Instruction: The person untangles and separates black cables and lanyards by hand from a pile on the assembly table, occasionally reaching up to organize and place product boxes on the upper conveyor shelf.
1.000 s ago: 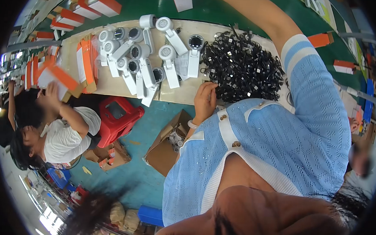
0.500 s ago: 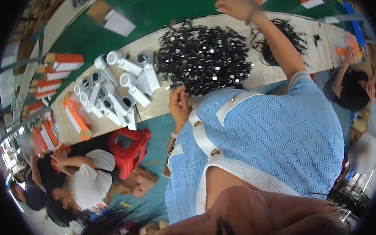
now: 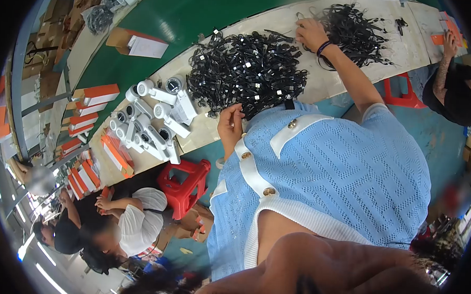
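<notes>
A large heap of black cables with small silvery-white connectors lies on the pale worktop in front of me. My left hand is at its near left edge, fingers curled together; what they hold, if anything, is hidden. My right hand reaches across the worktop between this heap and a smaller heap of thin black straps. Its fingers are bent and slightly apart beside the straps, with nothing clearly held. Left of the cables stand several white handheld devices with round heads.
A green belt runs behind the worktop, carrying an open box. Orange-and-white boxes line the left. A red stool stands below the worktop. A person in white and others work left; another person is at right.
My right hand has come back from over the green belt to the worktop beside the straps. The fingers of my left hand have curled closer together. The whole view has shifted.
</notes>
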Demonstrator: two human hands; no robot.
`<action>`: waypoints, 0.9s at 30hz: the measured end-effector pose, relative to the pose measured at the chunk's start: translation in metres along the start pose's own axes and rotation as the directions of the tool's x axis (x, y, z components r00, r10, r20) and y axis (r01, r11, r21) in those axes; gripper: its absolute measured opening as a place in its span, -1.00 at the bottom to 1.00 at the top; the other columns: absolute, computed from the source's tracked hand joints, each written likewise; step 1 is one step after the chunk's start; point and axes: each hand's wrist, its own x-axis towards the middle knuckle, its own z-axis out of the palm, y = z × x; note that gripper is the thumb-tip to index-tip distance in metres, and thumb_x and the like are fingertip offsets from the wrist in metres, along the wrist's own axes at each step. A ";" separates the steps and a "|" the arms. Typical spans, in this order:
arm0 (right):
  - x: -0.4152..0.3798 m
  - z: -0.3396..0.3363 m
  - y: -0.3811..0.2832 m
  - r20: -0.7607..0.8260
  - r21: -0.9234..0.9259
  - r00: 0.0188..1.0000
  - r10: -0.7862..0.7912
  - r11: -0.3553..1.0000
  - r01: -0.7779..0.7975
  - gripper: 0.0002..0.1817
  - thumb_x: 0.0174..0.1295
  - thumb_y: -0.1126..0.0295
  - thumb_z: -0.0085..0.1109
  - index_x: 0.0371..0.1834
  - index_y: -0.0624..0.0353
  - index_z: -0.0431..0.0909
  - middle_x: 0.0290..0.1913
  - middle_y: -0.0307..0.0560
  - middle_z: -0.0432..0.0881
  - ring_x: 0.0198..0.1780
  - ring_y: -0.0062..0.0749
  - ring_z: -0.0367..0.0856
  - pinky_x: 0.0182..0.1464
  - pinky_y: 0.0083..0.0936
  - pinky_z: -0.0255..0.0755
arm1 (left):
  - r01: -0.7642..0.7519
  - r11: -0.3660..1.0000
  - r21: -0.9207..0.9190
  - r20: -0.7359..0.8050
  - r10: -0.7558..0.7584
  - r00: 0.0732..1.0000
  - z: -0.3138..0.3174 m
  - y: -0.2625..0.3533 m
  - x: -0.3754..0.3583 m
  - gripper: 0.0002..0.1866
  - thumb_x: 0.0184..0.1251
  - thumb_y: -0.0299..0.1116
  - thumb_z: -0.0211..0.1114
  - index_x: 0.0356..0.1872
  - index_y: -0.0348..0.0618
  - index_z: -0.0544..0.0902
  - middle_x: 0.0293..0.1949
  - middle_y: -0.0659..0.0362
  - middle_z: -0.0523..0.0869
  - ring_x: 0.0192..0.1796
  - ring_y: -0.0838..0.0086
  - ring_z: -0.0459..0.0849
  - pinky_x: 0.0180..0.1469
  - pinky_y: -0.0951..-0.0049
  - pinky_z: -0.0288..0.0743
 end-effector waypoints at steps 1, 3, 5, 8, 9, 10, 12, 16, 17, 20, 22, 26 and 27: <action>0.002 -0.001 0.003 0.010 0.008 1.000 -0.021 1.000 0.021 -0.80 0.07 0.35 0.30 -0.22 0.03 0.58 0.20 -0.19 0.41 0.26 -0.18 0.30 0.17 -0.15 0.25 | 0.015 1.000 0.016 -0.017 -0.015 1.000 0.000 0.001 -0.004 -0.83 0.45 -0.48 0.13 -0.03 -0.24 0.60 -0.19 0.20 0.66 -0.26 0.63 0.60 -0.20 0.65 0.45; 0.008 -0.005 0.006 -0.010 0.014 0.999 -0.050 0.999 0.050 -0.83 0.15 0.31 0.23 -0.23 0.07 0.56 -0.09 -0.17 0.56 0.06 -0.22 0.46 0.11 -0.21 0.29 | 0.036 0.998 0.043 -0.049 -0.034 0.998 -0.001 0.003 -0.010 -0.82 0.44 -0.48 0.12 -0.03 -0.25 0.60 -0.19 0.18 0.66 -0.26 0.61 0.61 -0.20 0.63 0.47; 0.022 -0.036 0.000 0.082 0.018 0.997 -0.014 1.000 0.012 -0.83 0.25 0.27 0.16 -0.19 0.08 0.54 -0.33 -0.21 0.59 -0.14 -0.27 0.57 0.08 -0.25 0.32 | 0.051 0.996 0.070 -0.078 -0.046 0.996 -0.003 0.006 -0.013 -0.82 0.44 -0.51 0.11 -0.04 -0.26 0.61 -0.19 0.14 0.65 -0.25 0.57 0.63 -0.20 0.61 0.50; 0.029 -0.107 -0.040 0.149 0.443 0.985 0.092 0.884 -0.150 -0.79 0.33 0.25 0.07 -0.15 0.15 0.50 -0.47 -0.15 0.59 -0.39 -0.25 0.60 -0.24 -0.30 0.44 | 0.035 0.999 -0.007 -0.075 -0.036 0.997 -0.006 0.010 -0.008 -0.81 0.45 -0.48 0.11 -0.02 -0.27 0.60 -0.17 0.14 0.65 -0.25 0.58 0.62 -0.18 0.61 0.49; 0.030 -0.133 -0.056 0.188 0.554 0.977 0.098 0.811 -0.188 -0.78 0.34 0.25 0.06 -0.14 0.16 0.50 -0.45 -0.13 0.60 -0.41 -0.25 0.60 -0.30 -0.31 0.44 | 0.037 0.999 -0.010 -0.056 -0.037 0.998 -0.004 0.017 -0.005 -0.80 0.45 -0.47 0.12 -0.01 -0.28 0.59 -0.17 0.14 0.65 -0.25 0.59 0.62 -0.18 0.61 0.49; 0.028 -0.159 -0.073 0.213 0.621 0.977 0.015 0.770 -0.147 -0.76 0.37 0.23 0.02 -0.09 0.16 0.48 -0.46 -0.15 0.59 -0.45 -0.30 0.57 -0.33 -0.35 0.43 | 0.039 0.999 -0.012 -0.040 -0.040 0.998 -0.002 0.029 0.000 -0.79 0.45 -0.46 0.12 0.00 -0.28 0.59 -0.17 0.14 0.65 -0.25 0.59 0.61 -0.18 0.61 0.48; 0.029 -0.196 -0.103 0.239 0.745 0.957 -0.162 0.663 -0.074 -0.72 0.43 0.20 -0.06 0.00 0.16 0.46 -0.49 -0.18 0.55 -0.52 -0.40 0.51 -0.38 -0.43 0.41 | 0.036 0.999 -0.002 0.008 -0.036 0.999 0.006 0.058 0.010 -0.76 0.42 -0.46 0.15 0.05 -0.27 0.57 -0.17 0.16 0.64 -0.25 0.61 0.59 -0.20 0.63 0.47; 0.056 -0.208 -0.150 -0.306 0.691 0.721 -0.621 0.377 0.617 -0.70 0.42 0.20 -0.02 -0.04 0.23 0.46 -0.50 -0.19 0.54 -0.53 -0.44 0.48 -0.39 -0.49 0.39 | -0.112 0.974 -0.198 0.158 0.145 0.977 0.021 0.114 0.038 -0.71 0.34 -0.49 0.25 0.07 -0.26 0.55 -0.19 0.18 0.64 -0.26 0.60 0.59 -0.23 0.61 0.48; 0.059 -0.219 -0.165 -0.271 0.713 0.681 -0.680 0.333 0.617 -0.70 0.41 0.21 -0.01 -0.05 0.24 0.46 -0.50 -0.19 0.54 -0.52 -0.45 0.48 -0.39 -0.49 0.39 | -0.143 0.957 -0.254 0.186 0.194 0.963 0.026 0.137 0.044 -0.69 0.32 -0.49 0.27 0.07 -0.27 0.55 -0.21 0.18 0.64 -0.27 0.59 0.59 -0.24 0.60 0.48; 0.066 -0.243 -0.211 -0.225 0.720 0.558 -0.798 0.250 0.648 -0.71 0.40 0.22 -0.01 -0.05 0.24 0.45 -0.50 -0.12 0.58 -0.46 -0.35 0.56 -0.34 -0.40 0.42 | -0.201 0.951 -0.237 0.324 0.272 0.906 0.033 0.168 0.058 -0.75 0.30 -0.50 0.26 -0.03 -0.33 0.53 -0.33 0.16 0.62 -0.33 0.52 0.59 -0.26 0.52 0.51; 0.065 -0.251 -0.227 -0.172 0.715 0.540 -0.824 0.273 0.644 -0.70 0.39 0.21 -0.01 -0.05 0.24 0.45 -0.50 -0.08 0.60 -0.43 -0.31 0.59 -0.32 -0.35 0.43 | -0.301 0.940 -0.161 0.372 0.340 0.864 0.035 0.181 0.062 -0.82 0.36 -0.46 0.21 -0.13 -0.35 0.50 -0.42 0.13 0.60 -0.37 0.43 0.59 -0.27 0.46 0.52; 0.068 -0.247 -0.222 -0.053 0.809 0.615 -0.786 0.328 0.488 -0.72 0.37 0.25 0.05 -0.07 0.26 0.47 -0.56 -0.10 0.58 -0.51 -0.40 0.55 -0.41 -0.41 0.36 | -0.336 0.936 -0.105 0.261 0.352 0.899 0.000 0.183 0.057 -0.75 0.53 -0.39 -0.05 -0.03 -0.38 0.48 -0.37 0.10 0.60 -0.38 0.44 0.58 -0.25 0.46 0.51; 0.068 -0.243 -0.214 -0.036 0.850 0.635 -0.772 0.310 0.426 -0.74 0.36 0.28 0.07 -0.07 0.26 0.47 -0.60 -0.11 0.57 -0.55 -0.43 0.53 -0.45 -0.44 0.33 | -0.308 0.942 -0.138 0.173 0.329 0.928 -0.010 0.175 0.055 -0.72 0.53 -0.36 -0.05 0.01 -0.37 0.49 -0.37 0.11 0.60 -0.37 0.48 0.58 -0.25 0.49 0.50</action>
